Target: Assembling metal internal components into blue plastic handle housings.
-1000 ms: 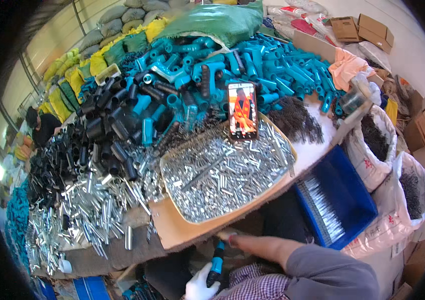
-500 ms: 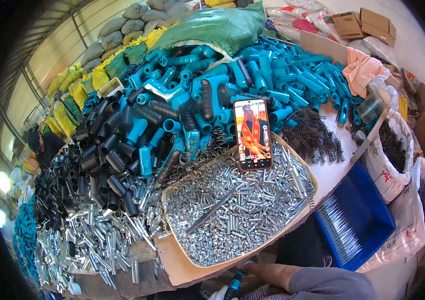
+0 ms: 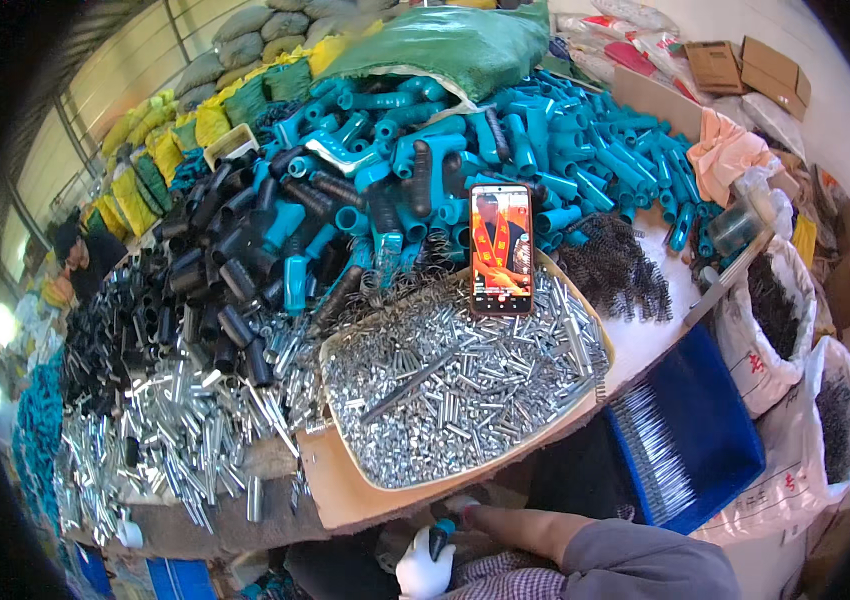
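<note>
My left hand (image 3: 425,568), in a white glove, is closed round a teal-and-black plastic handle (image 3: 441,536) at the lower edge of the view. The handle's upper end sticks out of the glove, below the table's front edge. Coming in from the right, my bare forearm leads to my right hand (image 3: 463,507), beside the upper end of the handle. Its fingers are small and partly hidden, so what they hold cannot be made out. Just beyond both hands stands a shallow tray (image 3: 415,487) filled with small metal pins and tubes (image 3: 475,400).
A phone (image 3: 502,250) stands at the tray's far side. Behind lie heaps of teal handles (image 3: 555,140), black sleeves (image 3: 230,325) and springs (image 3: 617,265). Metal tubes (image 3: 170,430) cover the left. A blue bin (image 3: 715,430) and white sacks (image 3: 830,420) are at right.
The view has shifted, so the tray and table sit slightly higher and further left. My left hand and the handle now show more fully. My right hand has moved left in the picture.
</note>
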{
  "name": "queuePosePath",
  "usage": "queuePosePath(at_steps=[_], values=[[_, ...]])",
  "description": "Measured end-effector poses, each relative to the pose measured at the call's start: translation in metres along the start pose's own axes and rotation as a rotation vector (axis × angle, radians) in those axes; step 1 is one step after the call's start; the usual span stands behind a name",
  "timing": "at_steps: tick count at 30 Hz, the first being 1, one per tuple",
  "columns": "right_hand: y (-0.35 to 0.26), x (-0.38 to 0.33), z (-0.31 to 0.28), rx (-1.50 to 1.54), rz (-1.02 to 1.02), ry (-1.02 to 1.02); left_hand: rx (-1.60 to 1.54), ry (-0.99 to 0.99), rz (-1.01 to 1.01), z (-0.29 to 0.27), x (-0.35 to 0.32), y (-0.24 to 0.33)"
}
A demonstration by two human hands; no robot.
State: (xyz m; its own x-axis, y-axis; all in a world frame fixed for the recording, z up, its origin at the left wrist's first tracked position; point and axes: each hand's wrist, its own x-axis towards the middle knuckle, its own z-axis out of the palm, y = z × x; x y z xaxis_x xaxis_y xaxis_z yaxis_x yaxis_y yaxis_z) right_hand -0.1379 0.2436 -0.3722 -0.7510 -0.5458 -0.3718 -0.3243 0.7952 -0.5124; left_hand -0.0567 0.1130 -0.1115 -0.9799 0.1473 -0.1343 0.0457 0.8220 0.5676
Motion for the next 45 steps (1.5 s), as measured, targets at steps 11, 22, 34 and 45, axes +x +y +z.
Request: queuePosePath(at_steps=[11, 22, 34, 45], values=[[-0.093, -0.051, -0.081, 0.736, 0.371, 0.627, 0.069, -0.292, -0.303, 0.056, 0.025, -0.021], [-0.072, -0.044, -0.081, 0.501, 0.241, 0.74, -0.115, -0.235, -0.237, 0.079, 0.029, -0.024], [-0.002, -0.12, -0.132, 1.723, 0.347, 0.245, -0.173, 0.018, -0.073, -0.187, -0.03, -0.013], [0.011, -0.133, -0.09, 1.004, 0.224, 0.337, 0.167, 0.667, -0.427, -0.27, -0.118, -0.101]])
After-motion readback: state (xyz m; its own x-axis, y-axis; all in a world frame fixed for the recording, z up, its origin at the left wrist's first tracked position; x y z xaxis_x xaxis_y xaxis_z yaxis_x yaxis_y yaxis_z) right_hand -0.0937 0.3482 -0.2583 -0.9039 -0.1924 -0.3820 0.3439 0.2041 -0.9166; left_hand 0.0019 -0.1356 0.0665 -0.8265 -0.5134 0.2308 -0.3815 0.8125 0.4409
